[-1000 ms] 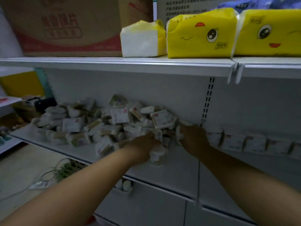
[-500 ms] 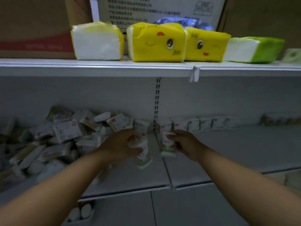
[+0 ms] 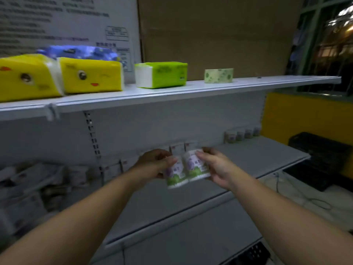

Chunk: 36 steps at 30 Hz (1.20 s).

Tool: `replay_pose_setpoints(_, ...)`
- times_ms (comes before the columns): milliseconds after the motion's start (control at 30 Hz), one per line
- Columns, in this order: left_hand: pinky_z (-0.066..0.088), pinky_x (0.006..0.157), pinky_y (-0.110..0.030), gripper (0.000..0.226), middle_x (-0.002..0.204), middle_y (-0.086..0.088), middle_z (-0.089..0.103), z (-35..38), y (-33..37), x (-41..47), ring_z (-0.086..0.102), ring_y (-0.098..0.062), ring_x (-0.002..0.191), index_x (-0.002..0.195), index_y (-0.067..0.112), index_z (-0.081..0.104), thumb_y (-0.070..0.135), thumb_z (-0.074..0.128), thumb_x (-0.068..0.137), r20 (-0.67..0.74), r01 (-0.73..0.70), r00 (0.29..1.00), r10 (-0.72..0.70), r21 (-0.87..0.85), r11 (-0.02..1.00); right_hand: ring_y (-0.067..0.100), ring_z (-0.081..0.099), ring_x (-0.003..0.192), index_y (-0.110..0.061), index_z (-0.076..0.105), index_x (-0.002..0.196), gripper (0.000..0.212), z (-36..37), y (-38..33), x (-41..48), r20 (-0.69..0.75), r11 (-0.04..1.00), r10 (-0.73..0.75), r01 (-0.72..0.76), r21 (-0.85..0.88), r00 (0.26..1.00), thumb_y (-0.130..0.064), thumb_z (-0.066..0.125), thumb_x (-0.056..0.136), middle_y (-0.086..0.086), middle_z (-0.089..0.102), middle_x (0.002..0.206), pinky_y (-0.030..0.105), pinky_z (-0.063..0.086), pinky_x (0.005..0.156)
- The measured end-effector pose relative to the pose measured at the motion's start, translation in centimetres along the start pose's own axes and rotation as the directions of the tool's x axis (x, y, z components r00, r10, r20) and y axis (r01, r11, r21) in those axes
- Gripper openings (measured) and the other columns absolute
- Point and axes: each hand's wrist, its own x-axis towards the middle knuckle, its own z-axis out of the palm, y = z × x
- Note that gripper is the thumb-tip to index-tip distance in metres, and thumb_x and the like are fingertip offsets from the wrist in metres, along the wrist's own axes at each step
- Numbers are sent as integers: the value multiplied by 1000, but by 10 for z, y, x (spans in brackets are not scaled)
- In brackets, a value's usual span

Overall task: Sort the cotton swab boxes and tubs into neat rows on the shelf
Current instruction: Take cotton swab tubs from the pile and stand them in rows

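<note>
My left hand (image 3: 154, 164) grips a cotton swab tub (image 3: 174, 175) with a purple and green label. Right beside it, my right hand (image 3: 215, 167) grips a second, matching tub (image 3: 194, 167). Both tubs touch side by side above the white middle shelf (image 3: 238, 163). Several small white swab boxes (image 3: 177, 148) stand in a row along the back panel behind my hands. At the far right of the shelf, several matching tubs (image 3: 241, 135) stand in a row. A jumbled pile of swab boxes (image 3: 32, 180) lies at the left end.
The upper shelf (image 3: 191, 88) carries yellow tissue packs (image 3: 91, 76), a green tissue pack (image 3: 162, 74) and a pale green box (image 3: 219, 75). A black crate (image 3: 322, 159) and loose cables (image 3: 298, 196) lie to the right of the shelf unit. Cardboard stands behind.
The view has swung right, away from the pile. Both hands took tubs from the pile and carried them rightward along the shelf, bringing them together.
</note>
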Motion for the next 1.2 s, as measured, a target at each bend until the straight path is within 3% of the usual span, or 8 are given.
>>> replay_pose_setpoints(233, 52, 52, -22, 14, 58, 4, 65, 127, 16, 61, 63, -6, 56, 80, 16, 64, 28, 65, 87, 0, -43, 999, 43, 23, 999, 19, 64, 68, -13, 51, 110, 24, -122, -33, -18, -123, 997, -68, 74, 37, 990, -13, 60, 89, 6, 67, 84, 31, 55, 56)
replay_pose_setpoints(567, 54, 55, -23, 13, 73, 0, 67, 234, 7, 149, 64, -5, 58, 88, 13, 65, 25, 68, 84, 5, 20, 1000, -20, -62, 998, 24, 66, 78, -24, 50, 120, 30, -235, -36, 22, -291, 999, -36, 24, -47, 956, -33, 57, 92, 6, 69, 99, 37, 51, 69)
replay_pose_setpoints(733, 53, 59, -25, 15, 73, -7, 62, 274, -13, 224, 59, -10, 56, 88, 9, 65, 18, 73, 79, 22, 46, 999, -44, -100, 994, 26, 65, 95, -28, 48, 116, 45, -290, -35, 65, -381, 972, -92, -1, -236, 920, -29, 74, 80, 2, 63, 105, 46, 54, 81)
replay_pose_setpoints(867, 57, 65, -31, 29, 92, -8, 60, 309, -29, 283, 61, -20, 74, 95, 8, 63, 11, 80, 72, -1, 47, 999, -48, -159, 986, 17, 66, 87, -25, 52, 119, 49, -343, -54, 101, -421, 938, -147, -9, -347, 895, -21, 77, 77, 1, 64, 101, 24, 53, 58)
replay_pose_setpoints(933, 58, 73, -36, 40, 98, -8, 62, 326, -35, 309, 62, -23, 84, 98, 11, 62, 13, 85, 65, -38, 14, 999, -18, -101, 995, 15, 66, 87, -24, 51, 123, 51, -368, -60, 117, -418, 911, -171, -18, -411, 892, -20, 76, 79, -1, 65, 99, 25, 55, 62)
replay_pose_setpoints(1033, 52, 63, -21, 54, 105, -5, 61, 351, -45, 339, 60, -19, 92, 106, 16, 58, 18, 88, 61, -66, -28, 997, 26, -28, 999, 19, 62, 102, -27, 50, 128, 54, -406, -56, 136, -439, 834, -231, -56, -549, 869, -26, 74, 80, 1, 63, 112, 38, 54, 87)
replay_pose_setpoints(1133, 55, 77, -32, 56, 112, -6, 59, 379, -60, 358, 58, -20, 99, 105, 22, 53, 18, 87, 61, -131, -48, 990, 48, -1, 999, 0, 60, 94, -42, 53, 106, 37, -435, -47, 154, -437, 803, -282, -39, -595, 854, -28, 74, 80, -15, 63, 101, 13, 51, 72)
replay_pose_setpoints(1200, 55, 84, -40, 56, 115, -5, 57, 394, -64, 369, 57, -19, 101, 105, 25, 51, 19, 87, 62, -186, -70, 980, 74, 30, 997, -15, 56, 87, -45, 52, 106, 38, -449, -47, 168, -421, 799, -302, -14, -601, 855, -29, 74, 79, -27, 59, 96, 1, 44, 62)
